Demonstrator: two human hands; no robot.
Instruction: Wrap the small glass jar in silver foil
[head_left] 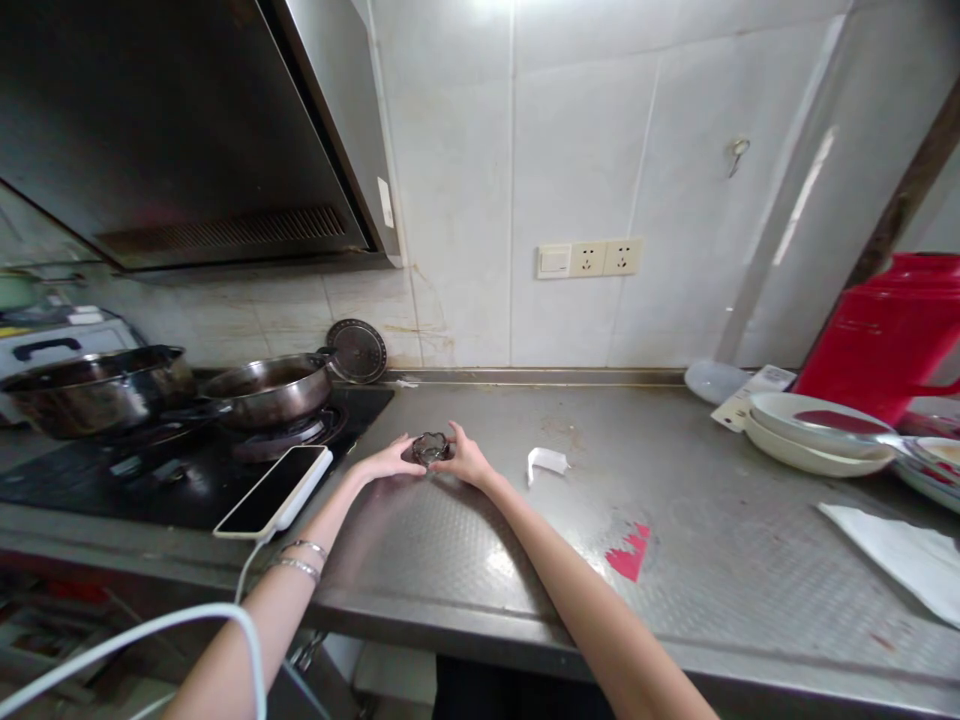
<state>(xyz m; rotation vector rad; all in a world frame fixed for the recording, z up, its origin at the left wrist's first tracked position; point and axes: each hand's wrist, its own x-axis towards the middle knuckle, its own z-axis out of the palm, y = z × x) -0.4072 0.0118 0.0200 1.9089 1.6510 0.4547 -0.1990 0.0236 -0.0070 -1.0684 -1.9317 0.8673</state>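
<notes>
A small dark glass dish with a scalloped rim sits on the steel counter in front of me. My left hand grips its left side and my right hand grips its right side, fingers curled against the rim. Both arms reach forward from the lower edge of the view; two bangles ring my left wrist. What lies inside the dish cannot be made out.
A phone on a white charger lies on the black stove at left, behind it two pans. A white clip lies right of my hands. Stacked plates, a red jug and paper stand far right.
</notes>
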